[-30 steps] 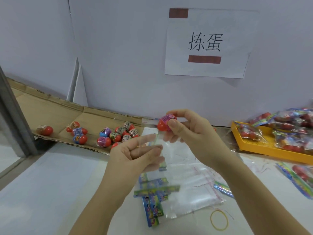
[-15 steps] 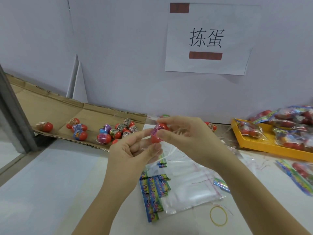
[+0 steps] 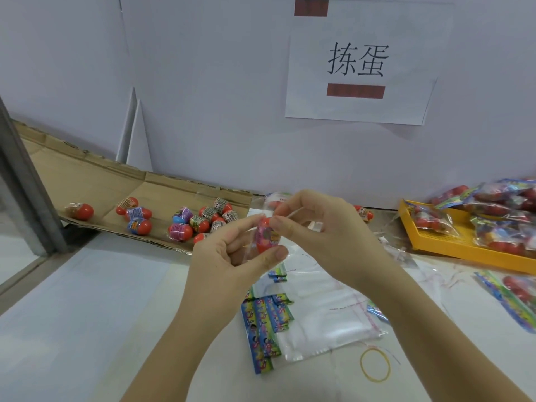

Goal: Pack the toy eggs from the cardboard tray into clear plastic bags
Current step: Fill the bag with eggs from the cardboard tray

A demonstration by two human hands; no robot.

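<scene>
A red toy egg with a pink label (image 3: 265, 237) sits between both hands above the table, inside the mouth of a thin clear bag (image 3: 249, 250). My left hand (image 3: 232, 262) pinches the bag and the egg between thumb and forefinger. My right hand (image 3: 316, 227) pinches the bag's top edge at the egg's upper end. Several more red eggs (image 3: 200, 223) lie on the flat cardboard tray (image 3: 95, 181) to the left. A stack of clear bags with colourful headers (image 3: 307, 317) lies on the table under my hands.
A yellow plastic tray (image 3: 452, 245) at the right holds several packed bags of eggs. One packed bag (image 3: 516, 297) lies in front of it. A yellow rubber band (image 3: 375, 365) lies near the bag stack. A lone egg (image 3: 364, 213) sits by the back wall.
My right hand brought the egg down and left from above the bag to my left hand. The egg now sits in the bag's mouth, held by both hands.
</scene>
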